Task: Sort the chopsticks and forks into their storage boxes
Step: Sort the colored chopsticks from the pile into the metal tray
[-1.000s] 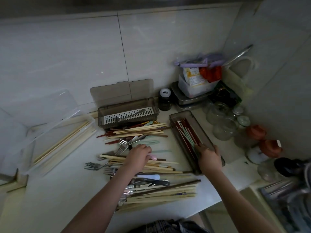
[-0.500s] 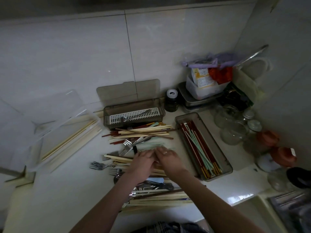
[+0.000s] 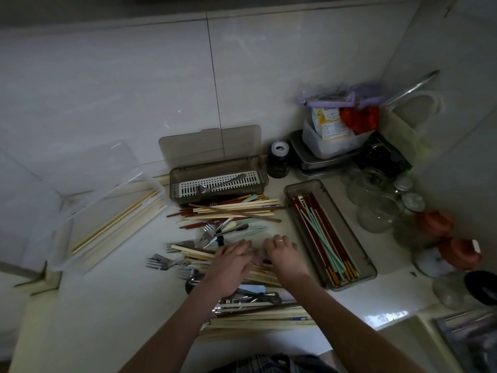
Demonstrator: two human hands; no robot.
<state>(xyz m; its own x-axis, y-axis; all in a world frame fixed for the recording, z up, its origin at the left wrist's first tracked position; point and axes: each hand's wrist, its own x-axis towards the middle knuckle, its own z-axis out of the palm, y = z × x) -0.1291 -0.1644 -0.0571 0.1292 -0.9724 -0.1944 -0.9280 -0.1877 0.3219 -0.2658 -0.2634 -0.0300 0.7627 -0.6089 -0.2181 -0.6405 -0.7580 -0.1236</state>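
Both hands lie knuckles-up on the loose heap of chopsticks (image 3: 236, 267) in the middle of the counter (image 3: 107, 305). The left hand (image 3: 231, 267) is spread flat, fingers nearly straight and pointing far and right, pressing on pale wooden sticks. The right hand (image 3: 282, 254), just beside it and almost touching at the fingertips, has its fingers bent down into the heap, a ring showing on one finger; whether it actually pinches a stick cannot be told, since the fingertips are hidden among the cutlery.

Left of the hands, several forks (image 3: 161, 262) lie with tines pointing left, and more forks (image 3: 209, 232) sit just far of the hands. Farther still, a second bundle of chopsticks (image 3: 231, 211) in wood, red and mint lies across the counter. Near the person's body is another pile of pale sticks (image 3: 258, 316) mixed with metal utensils.

To the right, a smoky open box (image 3: 357, 249) holds red and mint chopsticks lengthwise. At the far side, a brown box with a white slotted insert (image 3: 219, 181) holds one metal spoon, its lid upright against the wall. At the left, a clear box (image 3: 113, 219) holds pale wooden chopsticks.
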